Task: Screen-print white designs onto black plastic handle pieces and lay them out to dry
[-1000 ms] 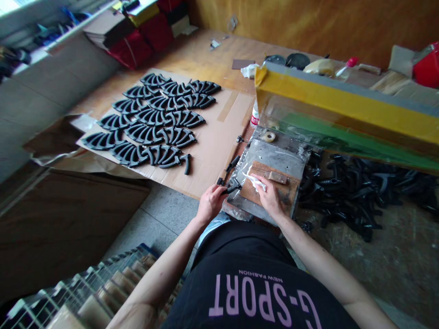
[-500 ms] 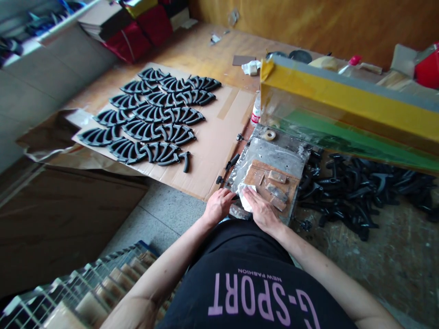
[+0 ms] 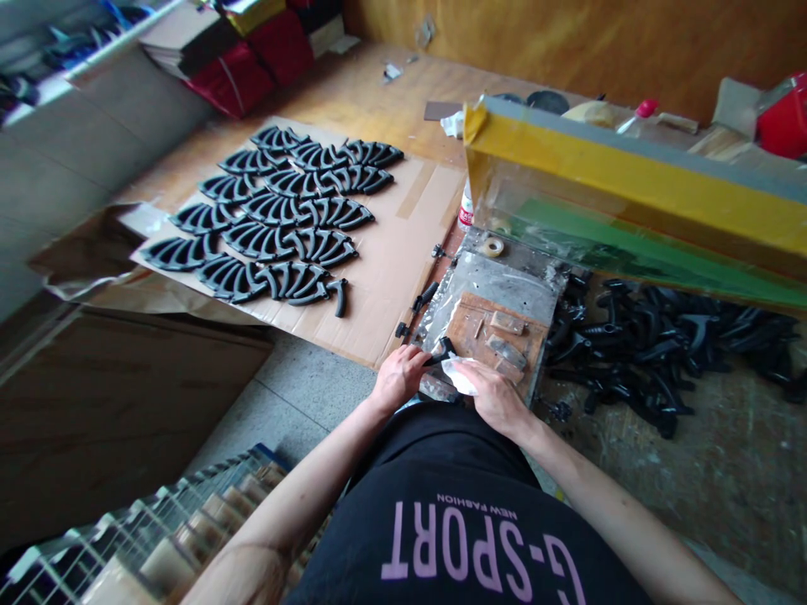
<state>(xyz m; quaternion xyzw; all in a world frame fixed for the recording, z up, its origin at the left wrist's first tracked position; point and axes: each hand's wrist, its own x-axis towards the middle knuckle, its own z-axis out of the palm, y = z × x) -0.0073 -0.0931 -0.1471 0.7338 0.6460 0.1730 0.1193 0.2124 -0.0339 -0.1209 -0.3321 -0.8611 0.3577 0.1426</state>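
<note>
Left hand (image 3: pixel 398 376) is pinching a black molded part (image 3: pixel 447 346) by one end — probably leaving the other free beside the brown board (image 3: pixel 465 325). Right hand (image 3: pixel 502 400) fingers are gripping a white cloth (image 3: pixel 461 376); contact unclear. Beyond, similar black parts (image 3: pixel 268 206) are nesting in rows on cardboard (image 3: pixel 403 260) — likely saving space.

Left grip (image 3: pixel 400 376) holds black part (image 3: pixel 447 347), right grip (image 3: pixel 499 397) white wipe (image 3: pixel 461 377).

Both forearms (image 3: pixel 334 454) reach inward; left fingers (image 3: pixel 414 357) curled, right fingers (image 3: pixel 472 370) seemingly pinched together.
</note>
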